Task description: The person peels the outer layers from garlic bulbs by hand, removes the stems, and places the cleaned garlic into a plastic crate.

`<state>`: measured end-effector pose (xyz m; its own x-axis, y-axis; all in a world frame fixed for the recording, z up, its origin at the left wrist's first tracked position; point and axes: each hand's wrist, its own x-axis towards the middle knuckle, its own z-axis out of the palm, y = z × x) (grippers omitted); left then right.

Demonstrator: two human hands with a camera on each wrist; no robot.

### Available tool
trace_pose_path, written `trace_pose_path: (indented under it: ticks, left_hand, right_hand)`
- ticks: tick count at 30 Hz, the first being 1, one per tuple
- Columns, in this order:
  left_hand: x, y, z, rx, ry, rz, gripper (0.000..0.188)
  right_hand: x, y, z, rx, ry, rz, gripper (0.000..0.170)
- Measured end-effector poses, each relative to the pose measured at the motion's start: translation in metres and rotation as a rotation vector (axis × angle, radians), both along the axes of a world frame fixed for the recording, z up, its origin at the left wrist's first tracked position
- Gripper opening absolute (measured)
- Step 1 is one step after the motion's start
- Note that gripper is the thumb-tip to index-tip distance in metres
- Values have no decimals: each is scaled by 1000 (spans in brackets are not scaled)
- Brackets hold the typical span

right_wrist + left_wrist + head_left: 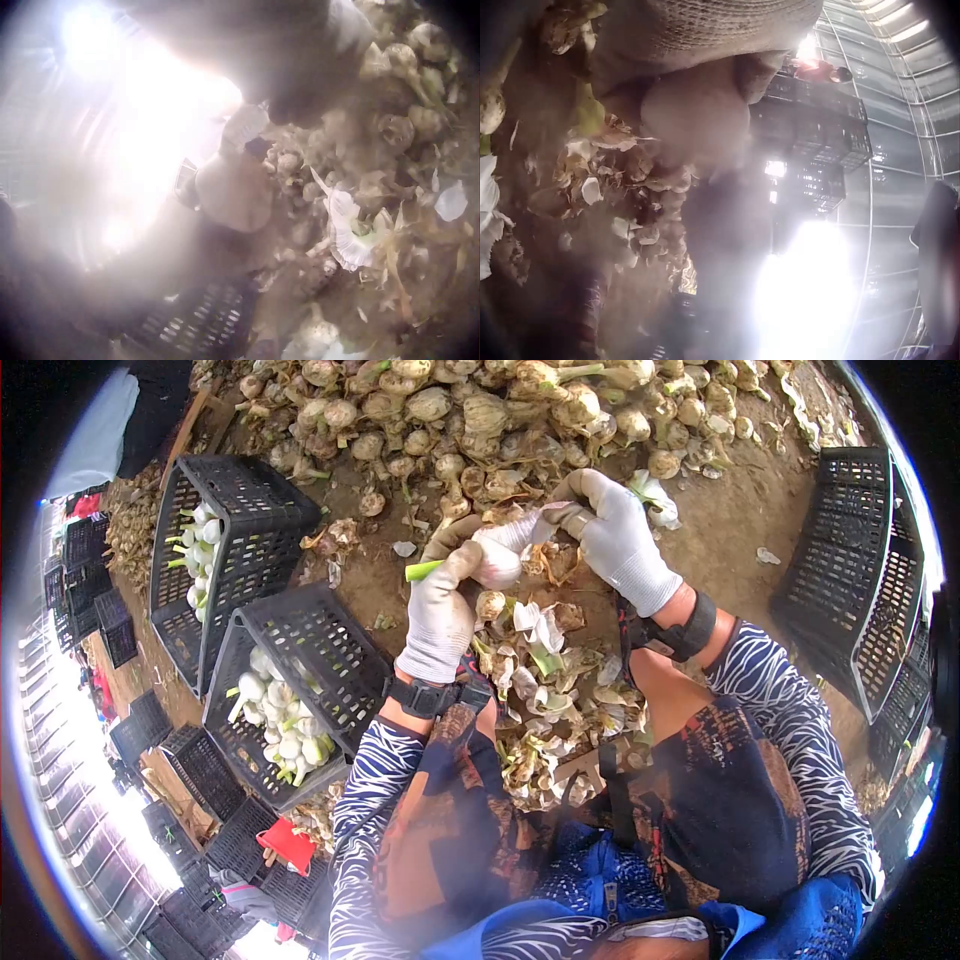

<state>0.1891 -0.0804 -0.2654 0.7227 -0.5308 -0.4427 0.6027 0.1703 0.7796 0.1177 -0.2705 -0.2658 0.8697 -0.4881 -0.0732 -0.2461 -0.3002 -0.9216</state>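
My gloved left hand [438, 618] grips a garlic bulb [497, 564], its cut green stem [423, 570] sticking out on the left of the fist. To the right of it, the gloved right hand [622, 550] pinches a pale strip of skin [540, 526] that stretches from the bulb. In the left wrist view the round bulb [694, 112] shows under the knitted glove [720, 30]. Hazy light washes over the right wrist view, where the bulb [236, 191] appears with peeled skin [246, 127] above it, near the dark, blurred right hand [247, 52].
A heap of unpeeled garlic [480, 410] lies on the ground ahead. Shed skins [540, 690] are piled between the knees. Two tilted black crates on the left, a farther crate [255, 510] and a nearer crate [310, 650], contain peeled white garlic. More black crates [840, 560] stand at right.
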Motion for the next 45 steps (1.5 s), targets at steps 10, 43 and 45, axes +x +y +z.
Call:
trace_pose_path:
  ticks: [10,43,45]
  left_hand:
    - [26,29,6,-364,541,309,38]
    - [29,66,59,-453,134,384,56]
    - [38,84,67,-101,-54,669,44]
  right_hand:
    - [-19,-52,-30,-393,479,227,32]
    - [24,78,35,-382,-476,944,25]
    - [9,76,23,-408,-412,1121,25]
